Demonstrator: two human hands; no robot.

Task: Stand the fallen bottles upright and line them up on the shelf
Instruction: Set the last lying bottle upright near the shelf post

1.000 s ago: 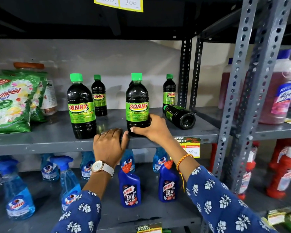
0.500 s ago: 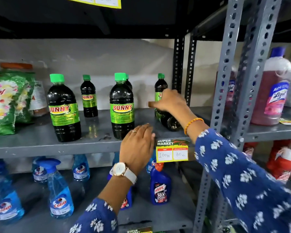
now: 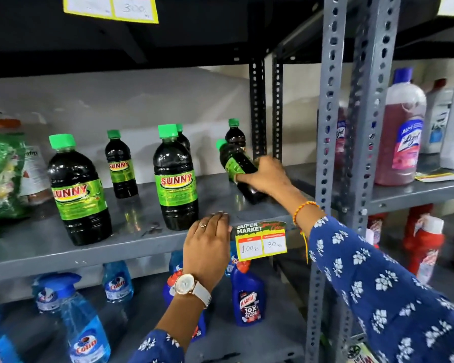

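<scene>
Dark Sunny bottles with green caps stand on the grey shelf (image 3: 142, 244). Two large ones stand near the front, one at the left (image 3: 78, 189) and one in the middle (image 3: 174, 179). Smaller ones stand upright at the back (image 3: 120, 166), (image 3: 235, 133), and another is partly hidden behind the middle large bottle. My right hand (image 3: 266, 176) grips a small bottle (image 3: 236, 163) that is tilted, cap up and to the left, its base near the shelf. My left hand (image 3: 207, 244) rests flat on the shelf's front edge, holding nothing.
A price tag (image 3: 261, 242) hangs on the shelf lip. A grey perforated upright (image 3: 328, 153) stands just right of my right hand. A green detergent bag (image 3: 0, 179) is at far left. Blue spray bottles (image 3: 84, 331) and Harpic bottles (image 3: 248, 294) fill the lower shelf; a pink Lizol bottle (image 3: 401, 132) stands right.
My right hand left the middle large bottle, reached right to the small bottle lying on its side, gripped it and tipped its cap end upward. My left hand stayed on the shelf edge.
</scene>
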